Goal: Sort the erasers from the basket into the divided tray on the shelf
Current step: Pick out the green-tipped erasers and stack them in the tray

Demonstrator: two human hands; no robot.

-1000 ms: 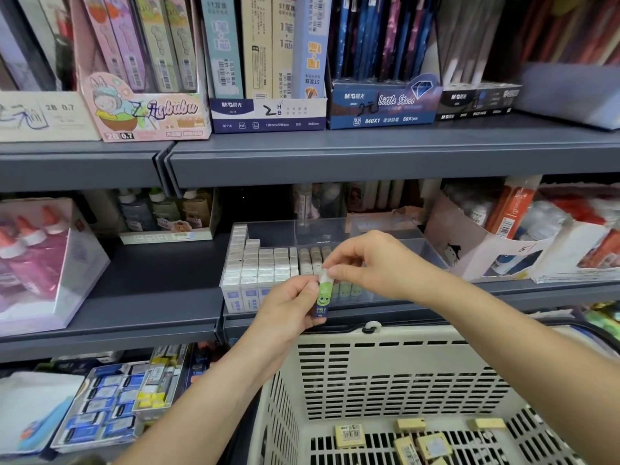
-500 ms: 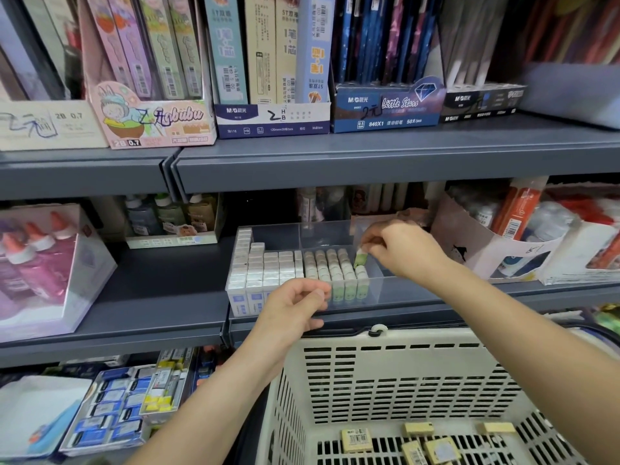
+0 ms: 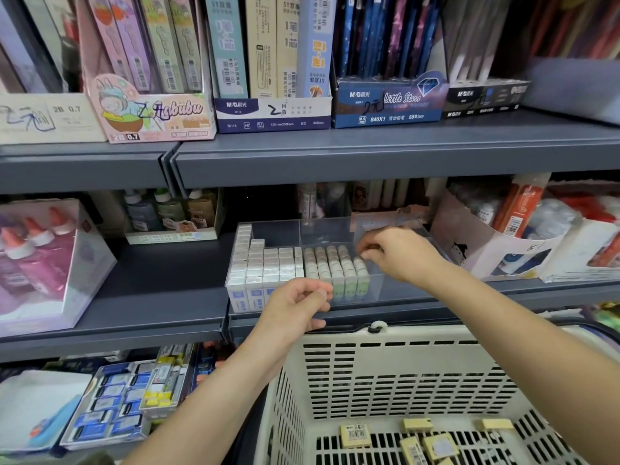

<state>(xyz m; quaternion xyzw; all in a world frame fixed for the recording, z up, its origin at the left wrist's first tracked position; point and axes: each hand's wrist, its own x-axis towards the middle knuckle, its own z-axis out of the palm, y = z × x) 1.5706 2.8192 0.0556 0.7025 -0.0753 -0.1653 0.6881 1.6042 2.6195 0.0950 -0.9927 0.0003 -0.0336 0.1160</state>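
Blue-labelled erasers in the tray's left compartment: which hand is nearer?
Left. The left hand hangs just in front of the blue-labelled erasers, overlapping their front row. The right hand is one compartment over, at the rightmost column of green erasers.

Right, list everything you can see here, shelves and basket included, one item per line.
Shelves: at least two, grey-blue, across the view.
Divided tray: one, clear, middle shelf.
White erasers: many, white with blue sleeves, tray's left compartment.
Green erasers: several rows, green sleeves, next compartment rightward.
Basket: one, cream, below the tray.
Yellow erasers: at least five, yellow, basket floor.
Display boxes: five, cream, pink, white, blue, black, top shelf.
Glue bottles: several, pink, clear box, middle shelf left.
Left hand: one, before the tray's front, holding nothing.
Right hand: one, over the tray, fingertips at the green erasers.
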